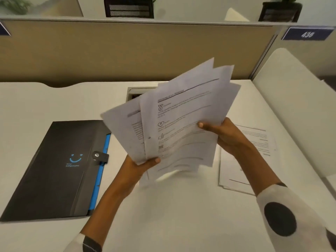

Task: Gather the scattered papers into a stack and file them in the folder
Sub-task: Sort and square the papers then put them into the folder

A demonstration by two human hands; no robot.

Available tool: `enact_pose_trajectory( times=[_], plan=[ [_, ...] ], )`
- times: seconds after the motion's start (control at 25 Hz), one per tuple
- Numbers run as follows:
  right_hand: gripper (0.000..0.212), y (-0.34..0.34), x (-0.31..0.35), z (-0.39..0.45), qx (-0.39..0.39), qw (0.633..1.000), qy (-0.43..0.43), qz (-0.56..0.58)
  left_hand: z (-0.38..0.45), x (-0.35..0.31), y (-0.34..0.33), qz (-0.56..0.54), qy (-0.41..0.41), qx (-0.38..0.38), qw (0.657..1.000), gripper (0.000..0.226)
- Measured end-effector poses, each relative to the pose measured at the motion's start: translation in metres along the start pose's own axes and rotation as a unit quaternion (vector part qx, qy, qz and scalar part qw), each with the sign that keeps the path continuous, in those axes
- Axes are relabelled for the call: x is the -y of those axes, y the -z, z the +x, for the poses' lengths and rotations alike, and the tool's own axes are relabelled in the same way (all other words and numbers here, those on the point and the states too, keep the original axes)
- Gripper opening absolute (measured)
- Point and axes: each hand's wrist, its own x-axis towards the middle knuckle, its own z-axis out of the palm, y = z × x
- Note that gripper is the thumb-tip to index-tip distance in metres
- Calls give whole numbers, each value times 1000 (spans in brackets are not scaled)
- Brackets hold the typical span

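Sleeves at bottom edge, both forearms reaching up into frame. Left hand (141, 165) pinches the lower left corner of the sheaf (181, 120), thumb on top, fingers hidden behind. Right hand (223, 133) clamps the right edge, thumb across the printed face. So both grips are closed on paper, none free.

Sheaf is held up off the tabletop (172, 215), tilted toward the camera, fanned: several sheets splayed, corners misaligned, lower edge blurred. Count not readable.

Loose sheets (241, 160) lie flat on the tabletop just right of the right wrist, partly under the arm, not yet gathered. Looks like more than one sheet; can't say how many.

Folder (54, 170) lies flat at left, well apart from the sheaf, black cover, blue inner edge showing along its right side, snap tab (100, 157) apparently fastened.

Beyond: cable port (138, 91) in the tabletop behind the sheaf, then the partition.

Step, as I read it: mid-gather, squaring not done. Next move likely needs: set the sheaf down or tap edges to align, pick up the loose sheets at right and merge, then free one hand to undo the tab before filing. Risk: fanned sheets slipping if either grip loosens.
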Motion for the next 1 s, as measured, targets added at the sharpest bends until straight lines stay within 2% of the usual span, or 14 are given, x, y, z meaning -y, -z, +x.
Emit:
enact_pose_trajectory(
  times=[0.12, 0.24, 0.36, 0.44, 0.56, 0.68, 0.76, 0.88, 1.0],
  plan=[
    [30, -1, 21, -7, -4, 997, 81, 13, 6, -17, 0, 26, -52, -8, 998, 64],
    [33, 1, 24, -14, -10, 994, 109, -1, 9, -19, 0, 60, -74, -28, 995, 64],
    [38, -3, 10, -20, -27, 995, 95, -21, 7, -14, -7, 42, -73, -61, 995, 58],
    [51, -6, 2, -24, -36, 995, 89, -27, 6, -10, -10, 22, -68, -79, 994, 57],
    [62, -5, -4, -27, -37, 995, 68, -60, 4, -9, -13, 26, -62, -71, 995, 57],
    [46, -5, 2, -29, -36, 993, 80, -79, 3, -14, -17, 58, -48, -86, 993, 39],
    [38, -6, 7, -29, -43, 992, 96, -66, 4, -18, -21, 66, -51, -90, 993, 40],
    [40, -7, -1, -31, -38, 993, 84, -70, 5, -17, -27, 57, -50, -91, 993, 41],
    [41, 3, -24, -34, -11, 996, 29, -85, 2, -1, -29, 50, -25, -104, 993, 42]
  ],
)
